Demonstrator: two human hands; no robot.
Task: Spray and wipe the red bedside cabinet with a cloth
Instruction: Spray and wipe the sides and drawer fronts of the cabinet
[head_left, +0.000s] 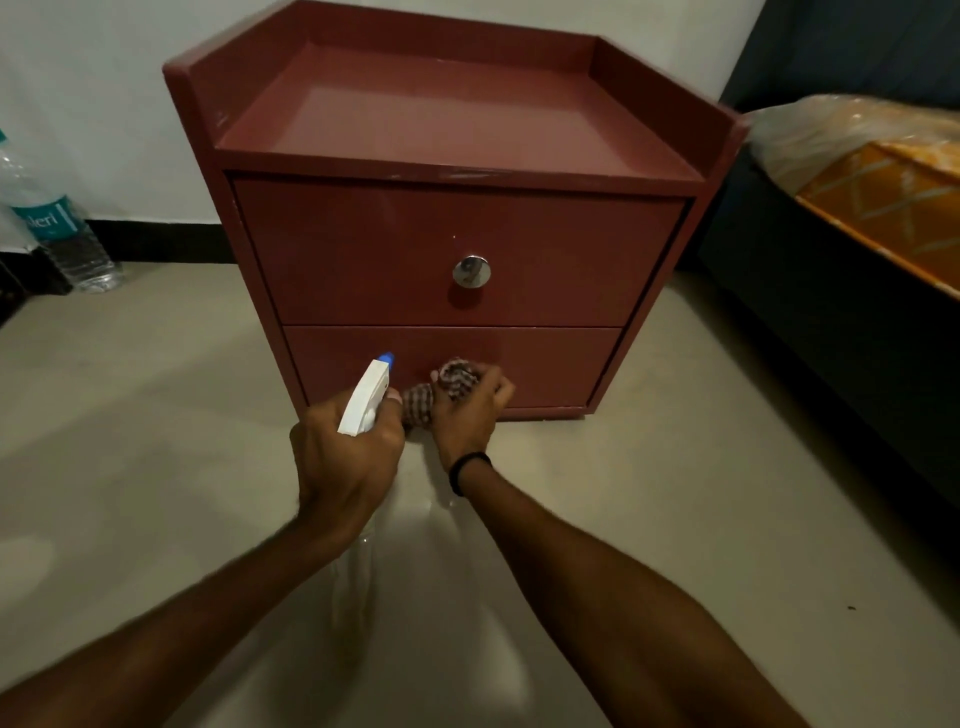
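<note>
The red bedside cabinet (363, 249) stands on the floor against a white wall, with two drawers and a round metal knob (471, 270) on the upper one. My left hand (345, 457) grips a white spray bottle (365, 397) whose blue nozzle points at the lower drawer (550, 364). The bottle's clear body shows faintly below my wrist. My right hand (470, 413) holds a bunched checked cloth (439, 392) against the lower drawer front, covering the spot where its knob would be.
A plastic water bottle (57, 223) stands at the left by the wall. A bed with an orange plastic-wrapped mattress (872, 176) and a dark base sits close on the right. Pale floor (156, 415) lies before the cabinet.
</note>
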